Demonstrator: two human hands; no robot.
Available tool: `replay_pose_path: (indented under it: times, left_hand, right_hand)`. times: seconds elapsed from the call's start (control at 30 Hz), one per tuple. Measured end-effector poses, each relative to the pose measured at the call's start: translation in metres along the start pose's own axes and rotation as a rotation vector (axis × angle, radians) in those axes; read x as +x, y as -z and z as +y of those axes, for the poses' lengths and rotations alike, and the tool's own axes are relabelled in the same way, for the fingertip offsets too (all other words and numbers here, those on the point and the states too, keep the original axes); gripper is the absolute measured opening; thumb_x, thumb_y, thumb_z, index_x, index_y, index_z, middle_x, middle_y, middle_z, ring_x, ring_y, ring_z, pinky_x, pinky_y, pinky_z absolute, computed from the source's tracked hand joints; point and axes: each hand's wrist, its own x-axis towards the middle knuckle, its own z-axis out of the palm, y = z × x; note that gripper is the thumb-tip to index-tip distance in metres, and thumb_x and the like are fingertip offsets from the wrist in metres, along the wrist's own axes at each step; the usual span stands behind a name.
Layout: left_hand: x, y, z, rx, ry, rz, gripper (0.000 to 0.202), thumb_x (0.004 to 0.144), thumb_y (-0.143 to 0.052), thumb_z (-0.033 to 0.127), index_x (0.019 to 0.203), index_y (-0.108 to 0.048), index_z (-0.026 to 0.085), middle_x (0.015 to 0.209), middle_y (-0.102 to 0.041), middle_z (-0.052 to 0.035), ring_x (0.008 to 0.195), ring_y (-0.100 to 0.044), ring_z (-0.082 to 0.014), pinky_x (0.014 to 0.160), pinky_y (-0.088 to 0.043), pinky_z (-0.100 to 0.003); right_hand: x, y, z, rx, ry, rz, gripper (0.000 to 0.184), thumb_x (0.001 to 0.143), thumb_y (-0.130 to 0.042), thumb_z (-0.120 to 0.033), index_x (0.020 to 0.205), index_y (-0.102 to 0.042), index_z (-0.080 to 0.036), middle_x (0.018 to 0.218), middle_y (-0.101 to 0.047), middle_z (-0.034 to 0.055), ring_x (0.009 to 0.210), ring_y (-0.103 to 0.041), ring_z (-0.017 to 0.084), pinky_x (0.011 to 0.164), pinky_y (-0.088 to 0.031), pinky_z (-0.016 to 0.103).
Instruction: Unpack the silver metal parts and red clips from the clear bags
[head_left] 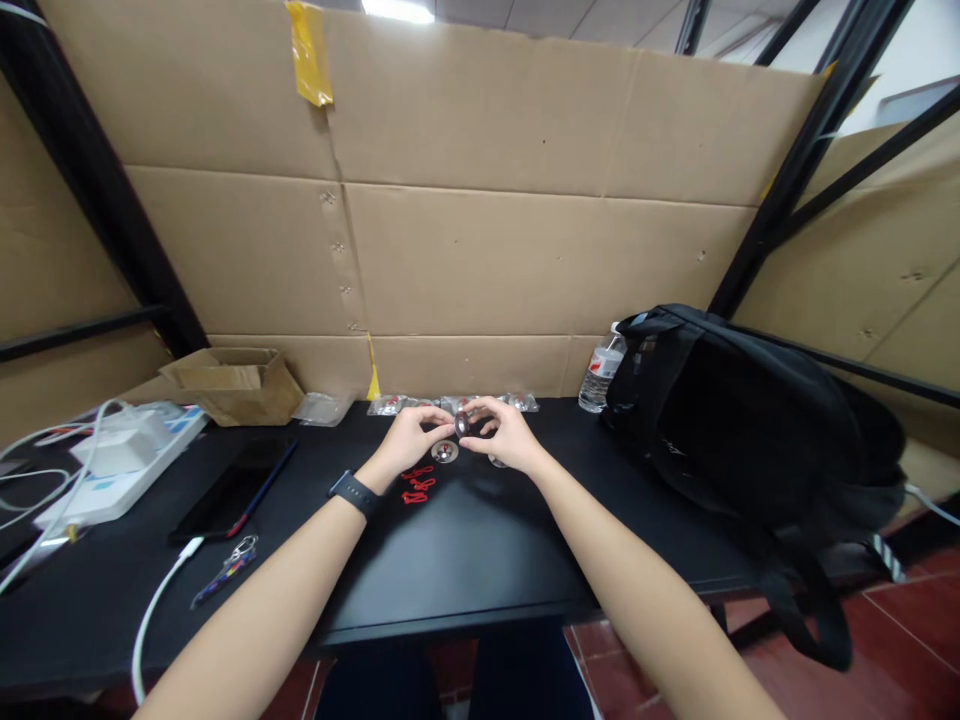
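Note:
Above the table, a small round shiny metal disc (462,424) is held on edge between my hands. My right hand (508,437) pinches it with the thumb below and fingers above. The fingertips of my left hand (411,440) are closed at its left edge. A similar disc with a red centre (445,452) lies flat just below my hands. Another round piece (496,461) shows partly under my right hand. Several thin red looped cords (417,484) lie near my left wrist, which wears a black watch (354,494).
Clear plastic packets (388,405) line the cardboard wall (480,270). To the left are an open cardboard box (240,385), a power strip (131,465), a phone (236,490) and keys (229,568). A water bottle (600,375) and black backpack (750,430) stand right.

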Motion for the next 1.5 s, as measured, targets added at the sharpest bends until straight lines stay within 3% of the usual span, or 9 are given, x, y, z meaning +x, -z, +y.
replay_pose_path:
  times: [0.13, 0.3, 0.43, 0.63, 1.03, 1.23, 1.37, 1.5]
  left_hand:
    - [0.0, -0.007, 0.004, -0.036, -0.005, 0.044, 0.02, 0.088, -0.067, 0.037, 0.09, -0.073, 0.018, 0.093, -0.075, -0.0053, 0.088, -0.069, -0.0212, 0.086, -0.051, -0.033]
    - [-0.003, -0.017, 0.021, 0.085, -0.1, 0.177, 0.016, 0.094, -0.059, 0.033, 0.094, -0.069, 0.02, 0.099, -0.072, -0.0046, 0.096, -0.065, -0.0208, 0.091, -0.048, -0.034]
    - [-0.006, -0.022, 0.036, 0.252, -0.179, 0.274, 0.01, 0.094, -0.059, 0.027, 0.095, -0.067, 0.022, 0.108, -0.065, -0.0061, 0.108, -0.059, -0.0228, 0.099, -0.044, -0.038]
    - [-0.01, -0.025, 0.045, 0.347, -0.198, 0.339, 0.008, 0.094, -0.06, 0.024, 0.094, -0.067, 0.023, 0.111, -0.06, -0.0065, 0.11, -0.055, -0.0241, 0.101, -0.041, -0.042]
    - [-0.009, -0.026, 0.041, 0.27, -0.208, 0.346, 0.005, 0.091, -0.062, 0.022, 0.09, -0.067, 0.021, 0.103, -0.059, -0.0058, 0.102, -0.058, -0.0224, 0.097, -0.045, -0.039]
    - [-0.007, -0.022, 0.035, 0.2, -0.193, 0.349, 0.007, 0.091, -0.062, 0.023, 0.088, -0.067, 0.02, 0.102, -0.058, -0.0057, 0.101, -0.059, -0.0214, 0.095, -0.046, -0.037]
    - [-0.006, -0.023, 0.032, 0.126, -0.189, 0.266, 0.009, 0.092, -0.062, 0.027, 0.091, -0.068, 0.02, 0.102, -0.059, -0.0054, 0.101, -0.06, -0.0204, 0.095, -0.046, -0.035]
    - [-0.006, -0.024, 0.029, 0.117, -0.184, 0.223, 0.01, 0.093, -0.061, 0.028, 0.092, -0.068, 0.02, 0.102, -0.061, -0.0058, 0.101, -0.06, -0.0203, 0.095, -0.046, -0.035]
  right_hand:
    - [0.002, 0.0, -0.001, 0.104, -0.023, -0.002, 0.046, 0.068, -0.084, -0.028, 0.109, -0.065, -0.021, 0.114, -0.071, 0.0078, 0.101, -0.069, 0.022, 0.072, -0.055, 0.028]
    - [0.004, 0.008, -0.014, 0.219, -0.019, 0.003, 0.048, 0.067, -0.086, -0.031, 0.109, -0.066, -0.021, 0.112, -0.071, 0.0081, 0.104, -0.069, 0.023, 0.077, -0.057, 0.03]
    - [0.003, 0.017, -0.028, 0.225, 0.007, -0.01, 0.047, 0.067, -0.087, -0.033, 0.108, -0.068, -0.02, 0.112, -0.072, 0.0085, 0.105, -0.069, 0.024, 0.081, -0.057, 0.032]
    - [0.0, 0.025, -0.039, 0.181, 0.062, -0.078, 0.041, 0.071, -0.085, -0.033, 0.106, -0.07, -0.019, 0.115, -0.071, 0.009, 0.103, -0.069, 0.022, 0.084, -0.056, 0.033]
    - [0.002, 0.011, -0.025, 0.297, -0.023, 0.017, 0.038, 0.061, -0.091, -0.034, 0.091, -0.072, -0.019, 0.112, -0.073, 0.0089, 0.097, -0.071, 0.022, 0.083, -0.058, 0.033]
    - [0.002, 0.014, -0.024, 0.315, -0.03, -0.036, 0.03, 0.081, -0.075, -0.044, 0.095, -0.075, -0.017, 0.1, -0.074, 0.0086, 0.083, -0.073, 0.02, 0.081, -0.058, 0.035]
    - [0.002, 0.02, -0.024, 0.187, -0.005, -0.051, 0.025, 0.081, -0.077, -0.039, 0.093, -0.072, -0.018, 0.089, -0.073, 0.0058, 0.081, -0.07, 0.019, 0.08, -0.056, 0.034]
    - [0.002, 0.023, -0.027, -0.049, 0.102, -0.053, 0.014, 0.09, -0.067, -0.033, 0.09, -0.07, -0.019, 0.098, -0.069, 0.0066, 0.089, -0.065, 0.019, 0.076, -0.052, 0.03]
